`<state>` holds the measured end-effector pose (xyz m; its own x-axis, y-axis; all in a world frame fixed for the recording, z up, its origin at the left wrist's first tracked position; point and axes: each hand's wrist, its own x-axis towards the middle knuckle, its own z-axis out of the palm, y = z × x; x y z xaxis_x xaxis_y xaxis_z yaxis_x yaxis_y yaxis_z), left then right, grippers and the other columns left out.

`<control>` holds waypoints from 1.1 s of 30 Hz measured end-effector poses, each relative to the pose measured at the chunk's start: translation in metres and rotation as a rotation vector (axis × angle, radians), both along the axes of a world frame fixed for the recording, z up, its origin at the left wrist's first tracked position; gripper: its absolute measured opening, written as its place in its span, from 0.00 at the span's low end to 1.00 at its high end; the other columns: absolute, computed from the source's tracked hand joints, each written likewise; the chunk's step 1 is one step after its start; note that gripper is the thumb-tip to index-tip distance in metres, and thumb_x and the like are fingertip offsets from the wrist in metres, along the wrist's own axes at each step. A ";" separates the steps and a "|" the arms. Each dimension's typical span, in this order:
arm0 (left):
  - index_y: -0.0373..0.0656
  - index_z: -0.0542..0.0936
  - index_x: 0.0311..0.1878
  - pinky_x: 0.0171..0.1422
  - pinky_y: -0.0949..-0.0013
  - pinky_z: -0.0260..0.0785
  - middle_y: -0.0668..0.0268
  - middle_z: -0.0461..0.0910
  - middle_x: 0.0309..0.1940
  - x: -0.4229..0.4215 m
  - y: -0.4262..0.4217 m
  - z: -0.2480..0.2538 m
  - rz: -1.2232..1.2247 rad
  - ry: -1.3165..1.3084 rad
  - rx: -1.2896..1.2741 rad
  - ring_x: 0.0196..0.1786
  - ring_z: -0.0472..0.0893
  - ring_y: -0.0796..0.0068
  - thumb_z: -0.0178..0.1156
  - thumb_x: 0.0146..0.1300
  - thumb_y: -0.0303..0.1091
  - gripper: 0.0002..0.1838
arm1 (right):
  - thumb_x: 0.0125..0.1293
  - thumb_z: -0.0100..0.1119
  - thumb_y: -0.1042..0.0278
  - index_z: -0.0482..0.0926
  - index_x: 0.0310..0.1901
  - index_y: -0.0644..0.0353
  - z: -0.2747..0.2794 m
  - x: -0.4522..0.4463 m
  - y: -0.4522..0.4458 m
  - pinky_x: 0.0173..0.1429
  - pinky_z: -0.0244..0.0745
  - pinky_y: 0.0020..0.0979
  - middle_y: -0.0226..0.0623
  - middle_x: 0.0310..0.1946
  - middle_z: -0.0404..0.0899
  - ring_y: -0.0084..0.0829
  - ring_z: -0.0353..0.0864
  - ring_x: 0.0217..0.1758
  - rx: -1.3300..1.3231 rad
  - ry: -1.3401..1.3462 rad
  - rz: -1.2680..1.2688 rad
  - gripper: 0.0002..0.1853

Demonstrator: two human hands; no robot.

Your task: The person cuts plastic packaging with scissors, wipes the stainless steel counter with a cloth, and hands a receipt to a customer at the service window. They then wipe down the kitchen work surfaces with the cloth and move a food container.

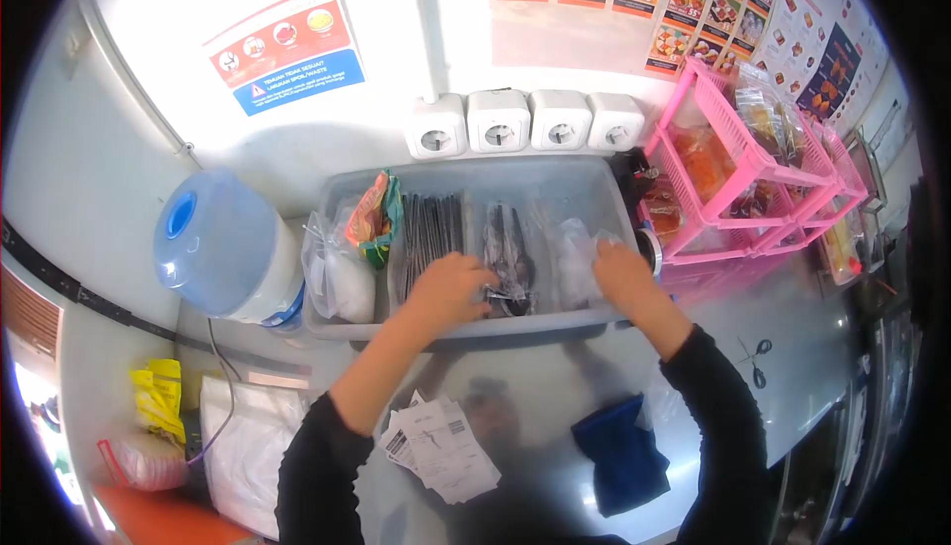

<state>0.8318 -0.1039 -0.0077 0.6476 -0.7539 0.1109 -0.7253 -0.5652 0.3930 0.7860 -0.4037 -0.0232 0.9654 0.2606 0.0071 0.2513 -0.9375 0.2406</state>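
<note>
Grey bin (555, 326) under left hand (453, 290) and right hand (626, 275); poster (297, 77) reads "SPOIL/WASTE".

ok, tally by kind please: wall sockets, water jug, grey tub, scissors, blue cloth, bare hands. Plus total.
Wall sockets: 4
Water jug: 1
Grey tub: 1
Scissors: 1
Blue cloth: 1
Bare hands: 2
Total: 10
</note>
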 end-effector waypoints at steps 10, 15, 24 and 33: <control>0.55 0.72 0.63 0.70 0.49 0.52 0.60 0.68 0.63 -0.053 -0.006 0.006 0.039 -0.275 0.121 0.68 0.64 0.57 0.63 0.55 0.55 0.33 | 0.59 0.52 0.68 0.85 0.38 0.58 -0.045 0.030 0.013 0.46 0.78 0.44 0.44 0.39 0.84 0.44 0.84 0.44 0.117 0.176 -0.215 0.12; 0.56 0.69 0.66 0.73 0.45 0.47 0.58 0.66 0.65 -0.041 -0.003 -0.025 -0.078 -0.408 0.217 0.71 0.60 0.53 0.64 0.53 0.54 0.37 | 0.56 0.53 0.71 0.83 0.36 0.63 0.021 -0.002 0.004 0.46 0.78 0.44 0.48 0.39 0.82 0.46 0.82 0.44 0.286 0.265 -0.002 0.10; 0.41 0.65 0.68 0.71 0.47 0.48 0.54 0.63 0.67 -0.120 -0.029 0.075 0.164 -0.404 -0.118 0.70 0.60 0.50 0.69 0.51 0.42 0.41 | 0.61 0.61 0.63 0.81 0.47 0.58 0.100 -0.199 -0.087 0.43 0.75 0.38 0.46 0.34 0.81 0.43 0.81 0.39 0.754 -0.124 -0.452 0.14; 0.43 0.70 0.62 0.62 0.58 0.66 0.56 0.69 0.60 -0.286 -0.088 0.031 0.267 0.692 -0.602 0.62 0.69 0.59 0.63 0.60 0.32 0.26 | 0.59 0.62 0.68 0.81 0.44 0.56 -0.059 -0.243 -0.083 0.44 0.75 0.37 0.41 0.36 0.79 0.42 0.80 0.39 0.937 0.045 -0.308 0.11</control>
